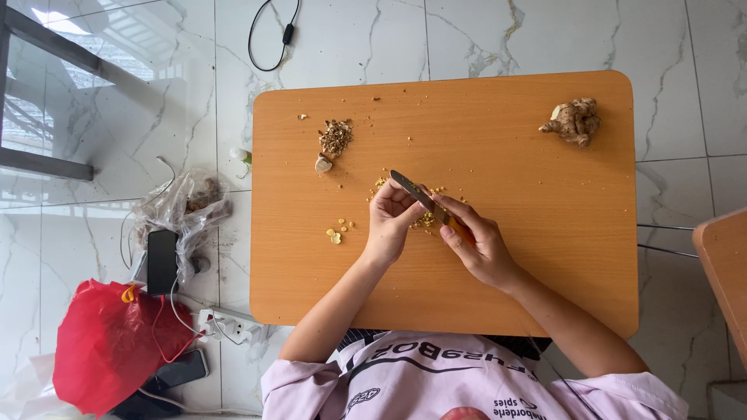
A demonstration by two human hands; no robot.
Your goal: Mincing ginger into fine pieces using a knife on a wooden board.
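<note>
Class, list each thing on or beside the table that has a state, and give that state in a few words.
Knife: held in right hand, blade angled up-left over the chopped bits.
Left hand: fingers by the blade, on the small yellow pieces.
Ginger root: whole, lying apart at the table's far right.
Peel pile: heaped, loose.
Red bag: on the floor, crumpled.
Phone: screen dark.

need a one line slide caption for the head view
Seen from above, a right hand holds a knife against small pieces steadied by the left hand on an orange table, ginger root nearby.
</note>
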